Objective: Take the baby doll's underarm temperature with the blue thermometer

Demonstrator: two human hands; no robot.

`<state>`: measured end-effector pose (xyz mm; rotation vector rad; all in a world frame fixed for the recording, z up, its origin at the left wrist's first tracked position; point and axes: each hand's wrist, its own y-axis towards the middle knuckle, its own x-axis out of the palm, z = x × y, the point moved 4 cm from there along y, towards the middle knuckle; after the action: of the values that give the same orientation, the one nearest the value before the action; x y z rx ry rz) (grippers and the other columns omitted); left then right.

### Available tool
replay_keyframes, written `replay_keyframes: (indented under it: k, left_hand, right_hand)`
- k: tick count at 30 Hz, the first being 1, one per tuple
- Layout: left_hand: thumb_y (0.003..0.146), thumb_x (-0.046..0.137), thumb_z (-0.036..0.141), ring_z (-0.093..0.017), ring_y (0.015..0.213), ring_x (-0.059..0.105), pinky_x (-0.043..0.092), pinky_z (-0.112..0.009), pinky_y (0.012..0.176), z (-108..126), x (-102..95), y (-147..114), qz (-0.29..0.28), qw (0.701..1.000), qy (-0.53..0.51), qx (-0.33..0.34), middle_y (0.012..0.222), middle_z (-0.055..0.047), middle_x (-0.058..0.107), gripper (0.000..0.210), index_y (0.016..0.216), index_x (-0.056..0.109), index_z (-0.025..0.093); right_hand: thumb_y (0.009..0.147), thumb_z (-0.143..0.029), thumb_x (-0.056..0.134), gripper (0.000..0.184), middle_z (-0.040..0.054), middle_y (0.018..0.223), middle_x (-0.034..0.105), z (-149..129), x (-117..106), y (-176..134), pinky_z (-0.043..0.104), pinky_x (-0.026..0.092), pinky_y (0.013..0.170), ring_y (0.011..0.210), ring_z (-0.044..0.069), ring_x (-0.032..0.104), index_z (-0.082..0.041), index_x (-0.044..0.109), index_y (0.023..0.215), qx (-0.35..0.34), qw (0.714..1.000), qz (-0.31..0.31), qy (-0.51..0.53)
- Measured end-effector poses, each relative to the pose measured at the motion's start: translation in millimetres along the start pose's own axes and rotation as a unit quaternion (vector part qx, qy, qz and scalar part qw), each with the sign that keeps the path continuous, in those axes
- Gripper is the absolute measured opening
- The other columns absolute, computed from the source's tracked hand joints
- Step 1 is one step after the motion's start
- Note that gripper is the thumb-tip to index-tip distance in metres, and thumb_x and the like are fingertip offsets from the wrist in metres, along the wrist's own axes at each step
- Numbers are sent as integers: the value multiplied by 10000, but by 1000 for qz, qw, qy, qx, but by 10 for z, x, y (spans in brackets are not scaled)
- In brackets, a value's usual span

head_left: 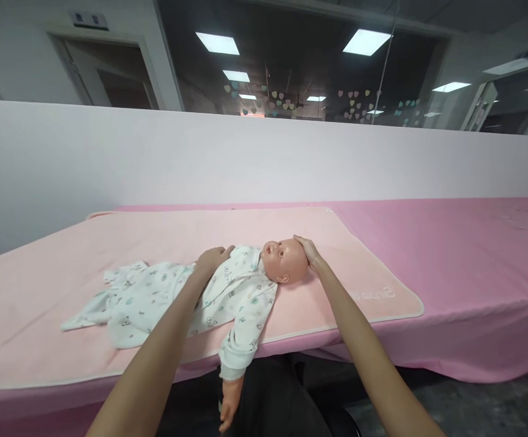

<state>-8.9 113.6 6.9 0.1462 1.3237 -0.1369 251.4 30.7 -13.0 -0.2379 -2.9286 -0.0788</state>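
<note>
A baby doll [284,261] lies on its back, its head to the right, dressed in a white printed top [241,291]. White printed trousers [143,303] spread out to the left; whether the doll's legs are inside is unclear. One doll arm hangs over the near table edge, its hand [231,400] sticking out of the sleeve. My left hand [213,260] rests on the doll's torso, open, with its fingers partly hidden. Against the crown of the doll's head, my right hand [307,249] lies open with its fingers stretched along it.
Under the doll is a peach mat [355,267] with a pale border, on a pink-covered table [473,261]. A low white wall [255,161] runs along the back, with glass above it. My dark-clad lap [273,394] is below the near edge.
</note>
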Motion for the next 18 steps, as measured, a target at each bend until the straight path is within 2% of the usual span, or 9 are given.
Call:
replay_keyframes:
  k: [9,18]
  left_hand:
    - [789,228,564,-263,939,603,439,-303,731,-20,34,-19,7,1000,-27,-8,1005,-105,675,580,909,646,181]
    - [779,255,573,-273,971,589,431,-326,771,-15,26,-24,4,998,-51,-22,1047,-95,664,564,921,643,189]
  right_hand:
    - [682,-459,560,295,40,701,679,-54,-16,-76,294,455,734,742,193,612,-173,631,694,14,999,30,-7]
    - [686,-550,517,419,31,762,679,34,-43,7,287,440,748,778,186,598,-164,640,793,-7,999,26,-33]
